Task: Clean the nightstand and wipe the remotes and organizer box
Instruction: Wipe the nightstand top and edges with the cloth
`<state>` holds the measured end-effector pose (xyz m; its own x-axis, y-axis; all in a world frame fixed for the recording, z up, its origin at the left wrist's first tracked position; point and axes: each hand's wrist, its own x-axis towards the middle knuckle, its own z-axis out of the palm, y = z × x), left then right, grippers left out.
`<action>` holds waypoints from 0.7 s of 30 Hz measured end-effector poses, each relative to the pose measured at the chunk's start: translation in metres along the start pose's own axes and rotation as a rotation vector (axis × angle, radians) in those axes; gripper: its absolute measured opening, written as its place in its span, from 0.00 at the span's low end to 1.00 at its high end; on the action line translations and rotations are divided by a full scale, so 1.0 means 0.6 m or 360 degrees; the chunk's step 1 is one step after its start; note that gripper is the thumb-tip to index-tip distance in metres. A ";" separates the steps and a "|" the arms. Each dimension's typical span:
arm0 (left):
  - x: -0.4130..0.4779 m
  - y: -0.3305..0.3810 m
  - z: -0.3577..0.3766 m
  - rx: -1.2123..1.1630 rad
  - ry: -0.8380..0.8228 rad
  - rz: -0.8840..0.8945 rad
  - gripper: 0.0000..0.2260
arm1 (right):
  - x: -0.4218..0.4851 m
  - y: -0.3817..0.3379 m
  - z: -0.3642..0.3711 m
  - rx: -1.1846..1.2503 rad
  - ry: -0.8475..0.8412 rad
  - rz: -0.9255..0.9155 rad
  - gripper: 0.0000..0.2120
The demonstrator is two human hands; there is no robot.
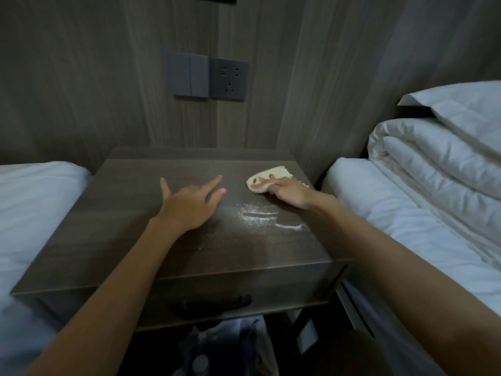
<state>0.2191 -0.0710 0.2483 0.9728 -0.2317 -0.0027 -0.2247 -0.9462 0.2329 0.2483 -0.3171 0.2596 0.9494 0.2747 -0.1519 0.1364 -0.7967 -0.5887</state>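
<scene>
As white powder [267, 216] streaked the dark wood-grain nightstand [130, 229] at centre frame, the right hand [291, 191] gripped a pale yellow cloth [271, 177]; the left hand [189, 203] lay flat, fingers spread, holding nothing.

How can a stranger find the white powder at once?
Find the dark nightstand below the wall socket. On its top, just nearer than the right hand holding the cloth, lies the white powder. It forms the only pale streaks there.
</scene>
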 end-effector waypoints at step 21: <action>-0.287 0.017 0.023 -0.0532 0.1001 0.0386 0.19 | -0.265 -0.035 -0.007 0.0109 0.0912 -0.0241 0.18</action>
<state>0.0487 -0.0439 0.2380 0.7693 -0.1572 0.6192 -0.5053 -0.7429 0.4391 0.0958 -0.3459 0.2993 0.9248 0.0330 0.3790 0.2815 -0.7295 -0.6234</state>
